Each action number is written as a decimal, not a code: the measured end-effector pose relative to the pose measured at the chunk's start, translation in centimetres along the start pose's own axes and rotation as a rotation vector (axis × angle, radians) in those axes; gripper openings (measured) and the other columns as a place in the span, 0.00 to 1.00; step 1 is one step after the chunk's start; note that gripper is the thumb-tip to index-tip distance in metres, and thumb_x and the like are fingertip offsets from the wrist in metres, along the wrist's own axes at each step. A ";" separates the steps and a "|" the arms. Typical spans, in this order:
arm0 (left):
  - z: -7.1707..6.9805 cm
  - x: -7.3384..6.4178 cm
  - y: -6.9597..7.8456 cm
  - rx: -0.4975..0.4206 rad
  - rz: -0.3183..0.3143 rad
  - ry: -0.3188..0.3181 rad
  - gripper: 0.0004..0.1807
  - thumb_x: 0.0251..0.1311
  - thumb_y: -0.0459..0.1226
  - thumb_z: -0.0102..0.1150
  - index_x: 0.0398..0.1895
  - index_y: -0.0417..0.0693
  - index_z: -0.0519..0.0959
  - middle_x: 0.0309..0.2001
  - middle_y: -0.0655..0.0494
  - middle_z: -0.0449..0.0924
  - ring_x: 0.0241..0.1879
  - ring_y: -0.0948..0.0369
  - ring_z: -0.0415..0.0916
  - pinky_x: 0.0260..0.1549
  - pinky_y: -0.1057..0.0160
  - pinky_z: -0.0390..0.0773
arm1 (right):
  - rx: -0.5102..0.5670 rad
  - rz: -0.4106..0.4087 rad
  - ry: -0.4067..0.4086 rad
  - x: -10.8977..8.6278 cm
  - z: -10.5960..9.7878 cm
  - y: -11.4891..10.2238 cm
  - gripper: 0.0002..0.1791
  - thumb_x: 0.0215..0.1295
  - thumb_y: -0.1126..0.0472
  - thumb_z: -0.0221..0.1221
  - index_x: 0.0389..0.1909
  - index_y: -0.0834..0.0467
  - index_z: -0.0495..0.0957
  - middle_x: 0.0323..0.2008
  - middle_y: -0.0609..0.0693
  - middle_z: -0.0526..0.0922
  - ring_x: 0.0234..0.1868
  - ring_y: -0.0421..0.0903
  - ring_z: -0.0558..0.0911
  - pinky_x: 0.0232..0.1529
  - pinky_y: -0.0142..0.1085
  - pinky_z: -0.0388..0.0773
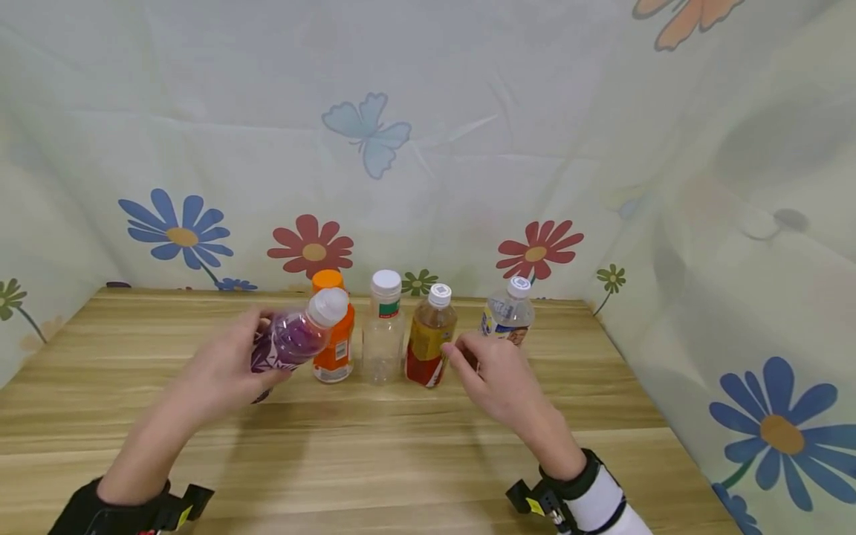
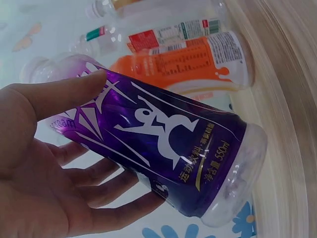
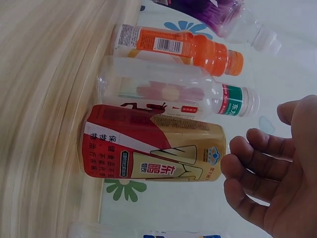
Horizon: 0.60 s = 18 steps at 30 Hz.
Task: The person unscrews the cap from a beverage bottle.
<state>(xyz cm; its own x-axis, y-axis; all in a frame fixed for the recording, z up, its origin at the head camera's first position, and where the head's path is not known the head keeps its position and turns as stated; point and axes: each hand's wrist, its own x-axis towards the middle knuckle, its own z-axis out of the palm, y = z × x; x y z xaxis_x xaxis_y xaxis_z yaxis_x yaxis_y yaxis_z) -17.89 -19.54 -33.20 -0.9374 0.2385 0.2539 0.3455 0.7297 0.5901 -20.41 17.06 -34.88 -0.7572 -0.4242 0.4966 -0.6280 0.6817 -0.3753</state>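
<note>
My left hand (image 1: 217,371) grips a purple-labelled drink bottle (image 2: 163,134) round its body. The bottle is tilted, its white cap end leaning right in the head view, beside an orange bottle (image 1: 334,349). My right hand (image 1: 504,383) is in front of a clear bottle with a blue and yellow label (image 1: 507,316) and just right of a red and gold bottle (image 1: 428,345). In the right wrist view its fingers (image 3: 257,163) are loosely bent near the red and gold bottle's upper part, with nothing held. Whether they touch that bottle is hard to tell.
Between the orange and the red and gold bottles stands a clear bottle with a green neck label (image 1: 383,334). The standing bottles form a row near the back of the wooden table (image 1: 374,461). A flower-printed cloth (image 1: 428,200) rises behind and at both sides.
</note>
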 end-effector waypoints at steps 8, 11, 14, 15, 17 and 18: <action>1.4 -0.3 1.7 0.096 0.034 0.001 0.42 0.48 0.32 0.81 0.65 0.33 0.68 0.54 0.34 0.78 0.53 0.38 0.76 0.55 0.34 0.75 | 0.038 -0.004 -0.018 0.0 0.8 -0.8 0.10 0.77 0.52 0.58 0.37 0.53 0.78 0.24 0.37 0.73 0.24 0.37 0.71 0.23 0.32 0.72; 2.0 -0.4 2.1 0.130 0.034 -0.006 0.42 0.48 0.33 0.81 0.65 0.33 0.68 0.55 0.35 0.77 0.53 0.38 0.77 0.53 0.34 0.77 | 0.052 -0.005 -0.026 0.0 1.2 -1.0 0.11 0.77 0.51 0.59 0.41 0.55 0.79 0.26 0.38 0.74 0.26 0.36 0.72 0.25 0.32 0.74; 2.6 -0.4 2.5 0.160 0.040 -0.007 0.42 0.49 0.35 0.81 0.65 0.33 0.68 0.55 0.35 0.77 0.51 0.39 0.78 0.52 0.36 0.78 | 0.059 -0.010 -0.031 0.0 1.4 -1.2 0.14 0.76 0.50 0.59 0.46 0.59 0.79 0.29 0.39 0.75 0.28 0.37 0.73 0.27 0.32 0.75; 2.7 -0.5 2.6 0.171 0.043 -0.005 0.42 0.49 0.36 0.81 0.65 0.33 0.68 0.55 0.35 0.77 0.51 0.40 0.78 0.52 0.36 0.78 | 0.062 -0.011 -0.032 0.0 1.5 -1.2 0.16 0.76 0.50 0.60 0.48 0.60 0.79 0.29 0.40 0.76 0.29 0.37 0.73 0.28 0.32 0.75; 3.1 -0.5 2.8 0.187 0.044 -0.007 0.41 0.49 0.36 0.81 0.65 0.34 0.69 0.54 0.35 0.77 0.50 0.41 0.78 0.51 0.36 0.79 | 0.068 -0.010 -0.035 0.1 1.5 -1.3 0.18 0.76 0.50 0.60 0.52 0.62 0.78 0.31 0.41 0.76 0.30 0.38 0.74 0.29 0.32 0.75; 3.2 -0.5 2.9 0.194 0.046 -0.010 0.41 0.49 0.36 0.81 0.64 0.35 0.70 0.54 0.36 0.77 0.50 0.41 0.79 0.51 0.37 0.79 | 0.074 -0.009 -0.038 0.1 1.6 -1.3 0.20 0.76 0.50 0.60 0.54 0.63 0.78 0.32 0.41 0.76 0.30 0.39 0.75 0.29 0.32 0.75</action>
<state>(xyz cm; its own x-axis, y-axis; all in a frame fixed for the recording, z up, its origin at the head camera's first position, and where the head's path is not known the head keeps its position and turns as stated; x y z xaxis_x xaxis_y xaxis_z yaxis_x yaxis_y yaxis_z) -16.57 -15.52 -34.08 -0.9215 0.2800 0.2693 0.3739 0.8274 0.4191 -19.95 15.21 -35.62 -0.7567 -0.4535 0.4709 -0.6455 0.6326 -0.4280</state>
